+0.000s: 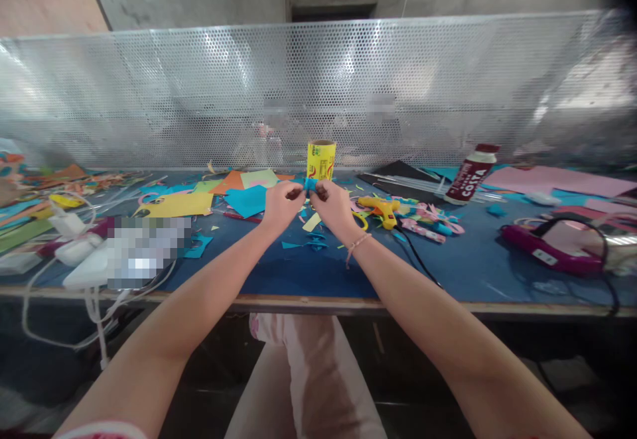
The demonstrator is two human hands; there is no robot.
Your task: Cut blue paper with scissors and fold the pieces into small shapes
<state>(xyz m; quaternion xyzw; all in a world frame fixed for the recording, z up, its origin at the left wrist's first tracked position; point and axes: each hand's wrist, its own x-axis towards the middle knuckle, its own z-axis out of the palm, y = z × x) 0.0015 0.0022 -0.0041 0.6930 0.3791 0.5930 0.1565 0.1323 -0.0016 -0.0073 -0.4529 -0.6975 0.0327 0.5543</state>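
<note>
Between my two hands is a small piece of blue paper (310, 184), pinched from both sides above the table. My left hand (284, 201) is closed on its left end, and my right hand (334, 203) on its right end. Just behind the paper stands a yellow printed cardboard tube (321, 158), upright, its lower part hidden. Right of my right hand lies a yellow glue gun (381, 209), with yellow-handled scissors (360, 220) partly hidden beside it. Blue paper scraps (313, 243) lie below my hands.
A dark red Costa bottle (468, 177) stands at the right, near a purple power strip (552, 250) with cables. White devices and cords lie by the left front edge. Coloured paper sheets (176, 205) spread across the blue table (298, 283). A perforated metal screen (199, 94) rises behind.
</note>
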